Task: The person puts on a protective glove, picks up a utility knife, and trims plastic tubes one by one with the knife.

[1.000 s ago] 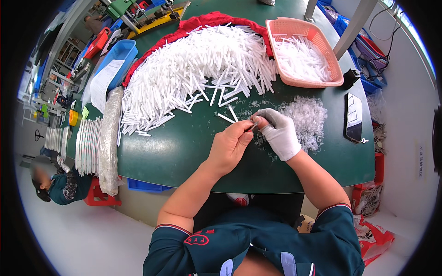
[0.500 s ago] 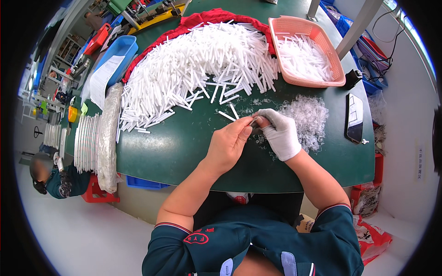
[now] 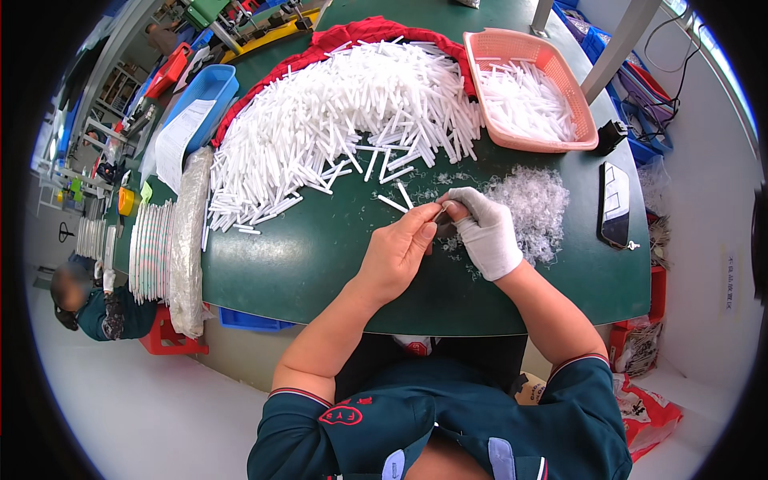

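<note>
My bare left hand [image 3: 394, 254] is closed, thumb and forefinger pinched, and what sits in the pinch is hidden. Against it, my right hand [image 3: 490, 238] in a white glove, its thumb tip bare, closes around a small dark flat piece [image 3: 445, 218] that shows only in part. Both hands meet low over the green table. Two loose white tubes [image 3: 392, 203] lie just beyond the fingertips. Beside the gloved hand is a heap of thin, clear-white curled shavings [image 3: 532, 212]. Farther off spreads a big pile of short white tubes [image 3: 344, 112] on a red cloth [image 3: 352, 34].
A pink basket [image 3: 588, 132] of white tubes stands at the back right. Near the right edge lies a phone [image 3: 614, 204], with a small black box [image 3: 612, 136] behind it. A plastic-wrapped long bundle [image 3: 190, 240] borders the left. A co-worker [image 3: 104, 308] sits far left.
My hands stay together in almost the same place, with only slight finger movement. At the far left, the co-worker's gloved hands have shifted a little.
</note>
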`<state>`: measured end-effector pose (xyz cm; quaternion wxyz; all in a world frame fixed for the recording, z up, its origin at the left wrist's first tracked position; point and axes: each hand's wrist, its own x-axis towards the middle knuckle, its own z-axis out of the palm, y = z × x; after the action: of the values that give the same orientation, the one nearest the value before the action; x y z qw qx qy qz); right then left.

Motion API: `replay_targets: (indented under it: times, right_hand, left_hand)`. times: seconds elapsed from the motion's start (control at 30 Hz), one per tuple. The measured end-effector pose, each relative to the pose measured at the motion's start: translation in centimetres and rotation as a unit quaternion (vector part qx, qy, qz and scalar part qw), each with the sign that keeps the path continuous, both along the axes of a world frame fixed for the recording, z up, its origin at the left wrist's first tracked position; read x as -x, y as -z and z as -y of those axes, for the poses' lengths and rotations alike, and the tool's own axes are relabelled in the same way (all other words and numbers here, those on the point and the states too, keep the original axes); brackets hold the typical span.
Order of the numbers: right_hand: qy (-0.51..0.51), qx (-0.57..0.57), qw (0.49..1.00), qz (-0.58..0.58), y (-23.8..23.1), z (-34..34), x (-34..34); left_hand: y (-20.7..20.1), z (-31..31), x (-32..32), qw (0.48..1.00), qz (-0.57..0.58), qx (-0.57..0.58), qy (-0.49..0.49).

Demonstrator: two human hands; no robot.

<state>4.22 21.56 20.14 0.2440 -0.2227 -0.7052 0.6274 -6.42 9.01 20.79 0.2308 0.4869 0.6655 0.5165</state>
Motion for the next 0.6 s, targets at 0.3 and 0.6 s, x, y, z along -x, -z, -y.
replay_targets:
  times: [0.3,0.6]
  right_hand:
    - [-0.02,-0.02,0.999,-0.022,0.17,-0.22,-0.04]
    - [-0.019,-0.012,1.0,-0.014,-0.01,-0.36,0.02]
  left_hand:
    - [0.03,0.07,-0.02,1.0,0.021,0.014,-0.002]
    - [-0.05,0.02,0.14,1.0,-0.005,0.023,-0.005]
